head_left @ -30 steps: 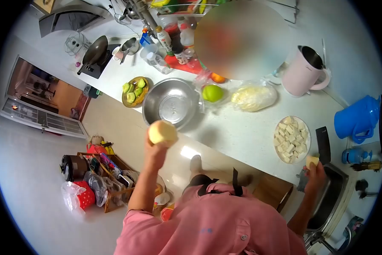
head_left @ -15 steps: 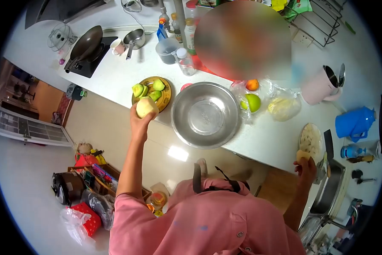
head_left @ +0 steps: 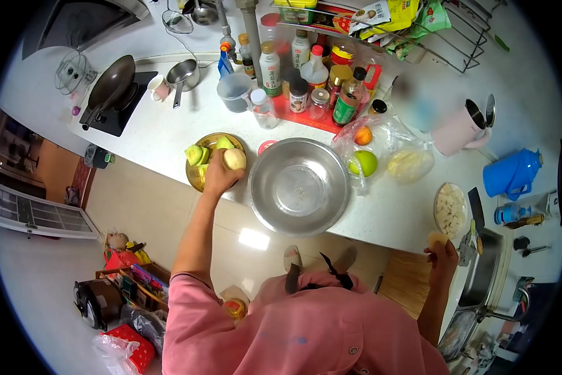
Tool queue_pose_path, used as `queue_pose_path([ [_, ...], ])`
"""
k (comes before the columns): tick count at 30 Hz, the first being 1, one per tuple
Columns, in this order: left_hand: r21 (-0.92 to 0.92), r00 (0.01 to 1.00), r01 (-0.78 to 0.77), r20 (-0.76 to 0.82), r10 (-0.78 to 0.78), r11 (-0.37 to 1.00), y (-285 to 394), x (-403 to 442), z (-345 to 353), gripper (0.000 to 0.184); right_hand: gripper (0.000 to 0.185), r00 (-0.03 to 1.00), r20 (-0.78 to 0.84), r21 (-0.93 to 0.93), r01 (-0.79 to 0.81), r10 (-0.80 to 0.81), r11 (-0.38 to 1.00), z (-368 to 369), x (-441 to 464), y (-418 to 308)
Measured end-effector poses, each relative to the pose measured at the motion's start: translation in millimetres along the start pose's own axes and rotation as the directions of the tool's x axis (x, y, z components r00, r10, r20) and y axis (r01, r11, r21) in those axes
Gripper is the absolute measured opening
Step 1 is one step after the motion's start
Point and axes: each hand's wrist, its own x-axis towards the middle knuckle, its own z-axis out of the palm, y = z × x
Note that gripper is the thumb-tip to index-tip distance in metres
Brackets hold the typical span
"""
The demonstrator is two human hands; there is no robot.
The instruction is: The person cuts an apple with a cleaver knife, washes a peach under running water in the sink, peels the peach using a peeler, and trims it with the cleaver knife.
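My left hand (head_left: 216,175) is closed on a pale peeled fruit (head_left: 234,159) at the right side of a brown plate (head_left: 195,178). Green pieces (head_left: 195,154) lie on that plate beside the fruit. To the plate's right stands a large steel bowl (head_left: 298,186) with nothing in it. At the right, near the counter's front edge, my right hand (head_left: 442,255) pinches a small pale yellow piece (head_left: 437,238). Just beyond it sits a white plate of pale cubes (head_left: 450,209). A dark-bladed knife (head_left: 475,206) lies between that plate and the sink.
Behind the bowl are a plastic bag (head_left: 387,140) with a green fruit (head_left: 363,164), and several bottles (head_left: 270,69). A pink kettle (head_left: 459,130) and blue jug (head_left: 512,174) stand at the right, above the sink (head_left: 483,269). A wok (head_left: 112,82) is at the left.
My left hand has carried the peeled fruit from over the floor beside the bowl to the brown plate. My right hand has drawn slightly back with its piece. The view has shifted.
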Motion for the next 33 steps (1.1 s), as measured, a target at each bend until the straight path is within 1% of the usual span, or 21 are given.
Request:
queue_pose_path([
  [2, 0.142, 0.994, -0.014, 0.108, -0.001, 0.99, 6, 7, -10, 0.072, 0.024, 1.0, 0.001, -0.02, 0.006, -0.006, 1.0, -1, 0, -2],
  [5, 0.396, 0.96, 0.029, 0.246, -0.136, 0.918, 18, 20, -13, 0.074, 0.025, 1.0, -0.004, -0.011, 0.009, -0.009, 1.0, -2, -2, -4],
  [6, 0.428, 0.957, 0.027, 0.249, -0.146, 0.904, 17, 24, -13, 0.077, 0.024, 1.0, -0.006, -0.002, 0.009, -0.009, 1.0, -4, -3, -4],
  [10, 0.474, 0.978, 0.004, 0.18, -0.101, 0.88, 21, 25, -11, 0.075, 0.024, 1.0, 0.019, -0.003, 0.013, -0.013, 1.0, -12, 0, -1],
  [12, 0.506, 0.971, 0.03, 0.189, -0.145, 0.862, 34, 18, -18, 0.072, 0.023, 1.0, 0.006, 0.015, 0.005, -0.005, 1.0, -18, 0, 2],
  [13, 0.519, 0.967, 0.031, 0.2, -0.157, 0.854, 45, 14, -20, 0.071, 0.023, 0.999, 0.044, -0.038, -0.016, 0.018, 0.999, -20, 1, -1],
  [15, 0.521, 0.994, -0.062, 0.105, 0.008, 0.852, 46, -2, -22, 0.063, 0.023, 0.992, 0.094, -0.143, -0.069, 0.083, 0.987, -26, 1, -8],
  [16, 0.495, 0.99, -0.123, 0.001, 0.142, 0.86, 39, -6, -19, 0.058, 0.021, 0.982, 0.14, -0.105, -0.116, 0.131, 0.988, -30, 1, -11],
  [17, 0.474, 0.959, -0.183, -0.106, 0.262, 0.862, 34, -14, -15, 0.053, 0.021, 0.984, 0.141, -0.128, -0.094, 0.112, 0.987, -31, 1, -10],
  [19, 0.372, 0.955, -0.202, -0.132, 0.267, 0.906, 70, -38, -15, 0.047, 0.021, 0.985, 0.155, -0.169, -0.045, 0.072, 0.985, -29, 8, 6],
  [20, 0.346, 0.939, -0.254, -0.134, 0.316, 0.903, 90, -52, -12, 0.042, 0.021, 0.99, 0.129, -0.21, -0.032, 0.06, 0.977, -32, 10, 22],
  [21, 0.321, 0.936, -0.276, -0.124, 0.329, 0.906, 105, -65, -7, 0.037, 0.022, 0.993, 0.106, -0.252, -0.018, 0.047, 0.967, -34, 15, 39],
  [22, 0.284, 0.92, -0.335, -0.108, 0.377, 0.899, 115, -74, 2, 0.035, 0.022, 0.996, 0.089, -0.296, -0.001, 0.029, 0.955, -37, 18, 47],
  [23, 0.248, 0.902, -0.389, -0.094, 0.422, 0.887, 123, -82, 10, 0.034, 0.023, 0.994, 0.108, -0.199, 0.013, 0.009, 0.98, -41, 19, 51],
  [25, 0.199, 0.884, -0.452, -0.031, 0.466, 0.87, 146, -94, 32, 0.031, 0.026, 0.99, 0.136, 0.003, 0.038, -0.038, 0.999, -40, 18, 51],
  [26, 0.149, 0.857, -0.509, -0.011, 0.516, 0.848, 164, -100, 43, 0.031, 0.026, 0.985, 0.168, 0.02, 0.021, -0.024, 1.0, -40, 16, 46],
  [28, 0.041, 0.831, -0.556, 0.045, 0.554, 0.83, 191, -104, 69, 0.029, 0.026, 0.972, 0.233, 0.05, -0.01, -0.002, 0.999, -39, 13, 18],
  [29, -0.029, 0.824, -0.561, 0.071, 0.562, 0.827, 203, -106, 83, 0.028, 0.026, 0.965, 0.255, 0.044, 0.056, -0.065, 0.997, -41, 13, 15],
  [31, -0.108, 0.772, -0.612, 0.131, 0.621, 0.784, 233, -103, 108, 0.028, 0.025, 0.93, 0.312, 0.039, 0.192, -0.194, 0.981, -42, 17, 10],
  [32, -0.087, 0.731, -0.661, 0.148, 0.666, 0.745, 242, -96, 121, 0.029, 0.026, 0.914, 0.318, 0.018, 0.261, -0.253, 0.965, -42, 17, 4],
  [33, -0.063, 0.721, -0.673, 0.165, 0.673, 0.737, 254, -89, 131, 0.028, 0.027, 0.893, 0.324, 0.0, 0.329, -0.311, 0.944, -43, 15, -5],
])
